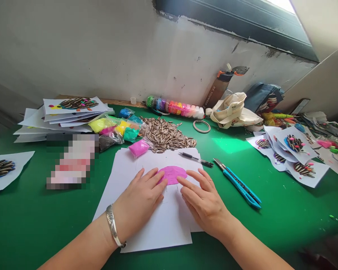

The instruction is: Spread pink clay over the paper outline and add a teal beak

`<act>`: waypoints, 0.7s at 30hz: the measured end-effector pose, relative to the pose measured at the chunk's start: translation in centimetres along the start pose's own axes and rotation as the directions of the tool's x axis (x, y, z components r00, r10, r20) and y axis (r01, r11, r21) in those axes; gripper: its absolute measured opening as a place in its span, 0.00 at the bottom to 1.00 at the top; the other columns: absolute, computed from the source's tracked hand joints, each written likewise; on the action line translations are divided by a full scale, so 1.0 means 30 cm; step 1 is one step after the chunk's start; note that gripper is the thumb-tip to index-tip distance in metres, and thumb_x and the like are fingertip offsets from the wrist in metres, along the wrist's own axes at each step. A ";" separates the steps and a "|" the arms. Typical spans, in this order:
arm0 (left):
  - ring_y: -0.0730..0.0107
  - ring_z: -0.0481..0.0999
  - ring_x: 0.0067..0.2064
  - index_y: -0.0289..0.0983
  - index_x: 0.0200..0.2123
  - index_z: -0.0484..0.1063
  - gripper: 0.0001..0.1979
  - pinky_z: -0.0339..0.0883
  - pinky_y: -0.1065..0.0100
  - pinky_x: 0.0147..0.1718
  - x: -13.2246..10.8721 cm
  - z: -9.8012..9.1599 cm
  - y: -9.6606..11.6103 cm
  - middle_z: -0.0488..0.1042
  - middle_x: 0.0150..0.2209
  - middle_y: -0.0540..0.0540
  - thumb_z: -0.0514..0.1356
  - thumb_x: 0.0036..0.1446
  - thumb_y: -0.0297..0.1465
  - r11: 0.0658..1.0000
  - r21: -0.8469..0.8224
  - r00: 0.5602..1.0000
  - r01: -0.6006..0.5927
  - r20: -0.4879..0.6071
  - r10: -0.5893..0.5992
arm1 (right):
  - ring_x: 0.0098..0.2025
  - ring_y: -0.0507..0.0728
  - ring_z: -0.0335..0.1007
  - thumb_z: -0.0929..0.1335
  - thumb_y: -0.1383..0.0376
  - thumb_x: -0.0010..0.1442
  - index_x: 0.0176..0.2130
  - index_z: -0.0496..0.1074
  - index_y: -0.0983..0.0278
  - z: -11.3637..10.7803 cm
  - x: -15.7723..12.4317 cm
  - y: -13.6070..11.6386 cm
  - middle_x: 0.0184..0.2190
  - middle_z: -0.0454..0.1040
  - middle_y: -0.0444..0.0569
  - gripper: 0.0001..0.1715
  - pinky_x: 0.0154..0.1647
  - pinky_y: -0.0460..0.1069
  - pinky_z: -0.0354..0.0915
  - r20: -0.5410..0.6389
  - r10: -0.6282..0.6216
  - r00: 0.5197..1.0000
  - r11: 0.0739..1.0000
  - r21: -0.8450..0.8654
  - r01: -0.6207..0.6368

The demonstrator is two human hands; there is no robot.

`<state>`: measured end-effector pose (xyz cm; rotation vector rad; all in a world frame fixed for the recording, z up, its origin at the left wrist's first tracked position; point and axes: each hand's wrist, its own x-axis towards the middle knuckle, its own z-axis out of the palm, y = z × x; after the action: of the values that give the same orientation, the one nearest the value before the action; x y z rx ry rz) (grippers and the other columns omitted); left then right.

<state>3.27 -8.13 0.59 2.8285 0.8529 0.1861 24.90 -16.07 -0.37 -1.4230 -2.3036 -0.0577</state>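
Note:
A flat oval of pink clay [172, 174] lies on a sheet of white paper [157, 228] on the green table. My left hand [141, 200], with a silver bangle on its wrist, rests flat on the paper, fingertips pressing the clay's left edge. My right hand [204, 200] lies flat too, its fingers stretched out and touching the clay's right edge. Both hands are open and hold nothing. A black pen [195, 159] lies just beyond the paper's far right corner.
A blue utility knife [238, 183] lies right of the paper. A heap of striped sunflower seeds [169, 137] and bags of coloured clay [116, 129] sit behind it. Stacks of paper crafts [64, 116] stand far left, more seed crafts [294, 153] right. A tape ring [201, 126], bottle and cloth bag stand by the wall.

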 end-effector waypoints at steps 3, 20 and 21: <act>0.49 0.64 0.63 0.37 0.57 0.67 0.19 0.59 0.39 0.58 0.001 -0.004 -0.001 0.69 0.60 0.40 0.53 0.63 0.25 1.000 -0.019 1.000 -0.001 0.011 0.002 | 0.60 0.61 0.61 0.61 0.76 0.62 0.43 0.70 0.61 0.007 0.008 -0.009 0.50 0.77 0.46 0.15 0.67 0.64 0.46 0.051 -0.021 0.998 1.000 0.024 0.019; 0.60 0.74 0.53 0.36 0.43 0.76 0.17 0.70 0.60 0.53 -0.012 -0.027 -0.104 0.76 0.48 0.41 0.48 0.64 0.22 0.983 -0.162 0.992 0.085 -0.078 -0.099 | 0.60 0.62 0.60 0.62 0.72 0.65 0.38 0.68 0.62 0.004 0.142 -0.069 0.47 0.77 0.46 0.08 0.68 0.67 0.42 0.117 -0.153 0.981 0.987 0.073 0.145; 0.60 0.73 0.53 0.36 0.43 0.76 0.17 0.70 0.61 0.53 -0.013 -0.025 -0.104 0.76 0.48 0.41 0.48 0.63 0.21 0.983 -0.160 0.992 0.088 -0.072 -0.101 | 0.60 0.62 0.61 0.62 0.73 0.65 0.37 0.68 0.62 0.019 0.149 -0.073 0.45 0.77 0.47 0.08 0.68 0.67 0.41 0.126 -0.171 0.977 0.984 0.064 0.164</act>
<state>1.16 -5.70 0.64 2.6444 0.9434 0.3392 21.13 -13.18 1.23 -1.2378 -2.5090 0.0488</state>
